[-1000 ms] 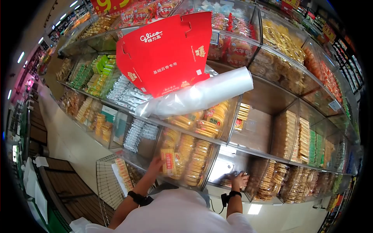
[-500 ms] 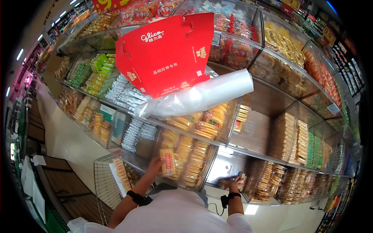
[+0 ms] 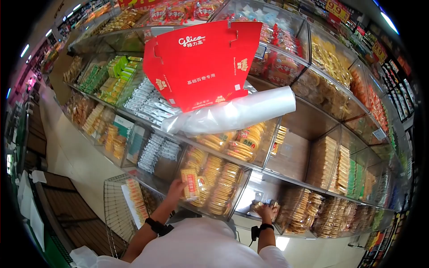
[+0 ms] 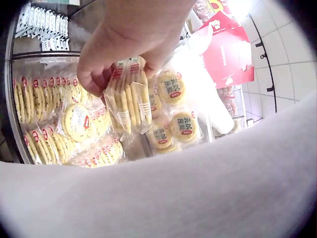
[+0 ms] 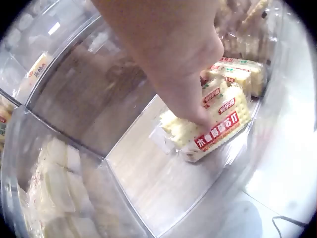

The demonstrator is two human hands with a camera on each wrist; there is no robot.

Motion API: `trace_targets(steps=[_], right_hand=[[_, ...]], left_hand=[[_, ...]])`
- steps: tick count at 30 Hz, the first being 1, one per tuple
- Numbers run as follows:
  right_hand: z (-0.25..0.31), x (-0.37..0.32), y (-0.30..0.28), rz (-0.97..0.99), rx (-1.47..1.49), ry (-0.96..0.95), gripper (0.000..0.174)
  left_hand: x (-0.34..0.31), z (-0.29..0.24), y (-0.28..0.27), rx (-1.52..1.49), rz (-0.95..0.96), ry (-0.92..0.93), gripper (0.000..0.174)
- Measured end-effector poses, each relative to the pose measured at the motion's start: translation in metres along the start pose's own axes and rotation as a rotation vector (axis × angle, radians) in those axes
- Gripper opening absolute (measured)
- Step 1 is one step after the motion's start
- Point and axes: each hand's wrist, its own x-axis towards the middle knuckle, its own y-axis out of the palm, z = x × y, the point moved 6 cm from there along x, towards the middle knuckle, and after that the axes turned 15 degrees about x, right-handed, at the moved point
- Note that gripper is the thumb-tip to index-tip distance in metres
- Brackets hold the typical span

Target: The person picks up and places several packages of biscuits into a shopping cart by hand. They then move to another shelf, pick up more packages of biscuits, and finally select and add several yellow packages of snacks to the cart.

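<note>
My left hand (image 4: pixel 133 39) grips a bundle of wrapped crackers (image 4: pixel 130 101) between thumb and fingers, above a clear bin of round wrapped cookies (image 4: pixel 78 122). In the head view that hand (image 3: pixel 176 190) holds the cracker pack (image 3: pixel 190 184) upright, its red label showing. My right hand (image 5: pixel 193 99) reaches down into a bin at the right, with thumb and fingers around wrapped square crackers (image 5: pixel 218 124); some fingertips are hidden. More cracker packs (image 5: pixel 247 74) lie beside them at the bin's end. In the head view the right hand (image 3: pixel 267 211) is low in this bin.
A red box (image 3: pixel 201 62) and a roll of clear plastic bags (image 3: pixel 237 111) sit above the bins. A wire cart (image 3: pixel 117 201) with packaged food stands at the lower left. Clear bin walls and dividers surround both hands. Bins of wrapped biscuits (image 3: pixel 301 210) continue at the right.
The right hand has shifted slightly left within its bin, and pale crackers now show at its fingers. The left hand with its pack has moved slightly left. The head view has shifted a little.
</note>
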Motion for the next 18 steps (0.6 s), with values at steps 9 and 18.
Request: trace_targets(steps=[9,18], right_hand=[[0.025,-0.027,-0.04,-0.108,0.048,-0.085,0.063],[0.087,-0.114,-0.122,-0.212,0.341,-0.34,0.05]], left_hand=[[0.007,0.004,-0.002,0.0,0.002,0.028,0.028],[0.011,-0.006,-0.001,0.049,0.046,0.127,0.03]])
